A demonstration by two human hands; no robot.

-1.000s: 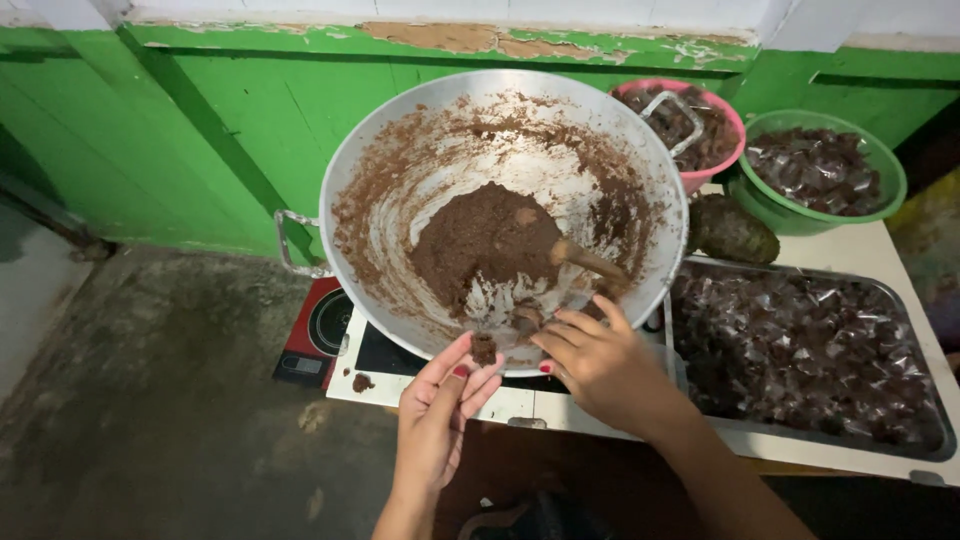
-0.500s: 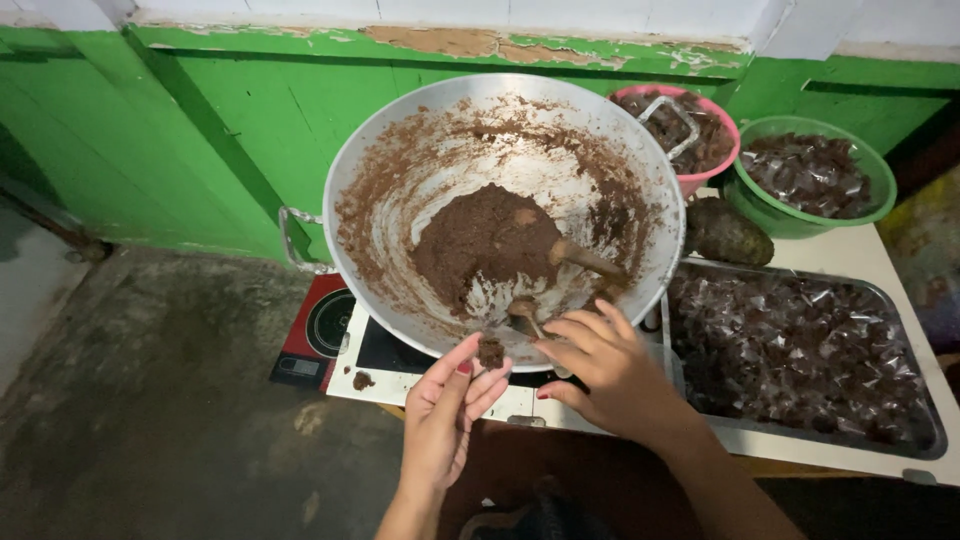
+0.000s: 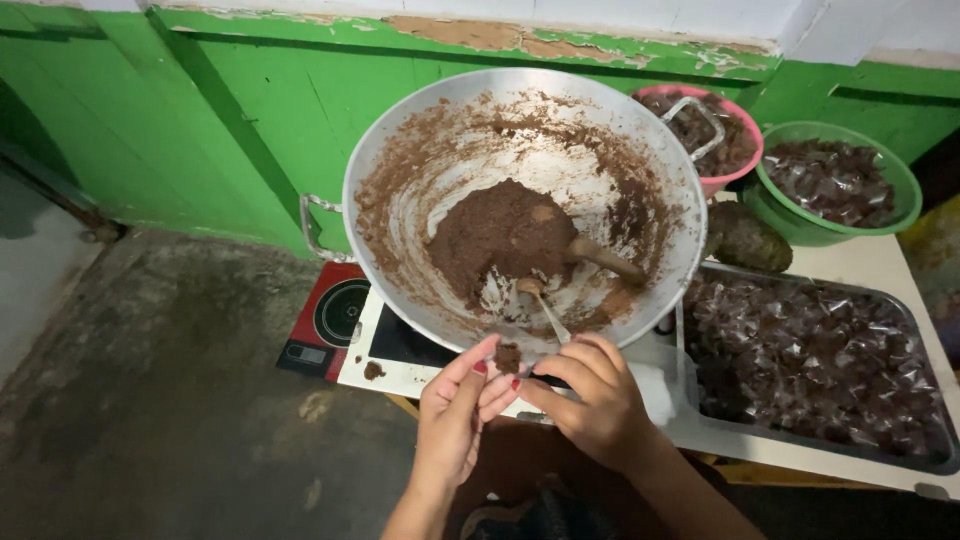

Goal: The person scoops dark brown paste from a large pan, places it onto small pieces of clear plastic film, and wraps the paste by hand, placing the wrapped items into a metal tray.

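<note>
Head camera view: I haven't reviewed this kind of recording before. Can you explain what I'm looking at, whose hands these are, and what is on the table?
There is no machine here. One camera is worn on a person's head and looks down, so the two bare hands at the bottom are the wearer's own.

The left hand holds a small lump of brown paste at its fingertips. The right hand holds a small spoon whose bowl reaches into a large metal pan. The pan is smeared with brown mixture, with a mound of it in the middle and a wooden spoon resting there.

The pan sits over a red and white cooktop. To the right, a metal tray holds many clear-wrapped dark pieces. Behind it stand a green bowl and a pink bowl with similar contents.
</note>
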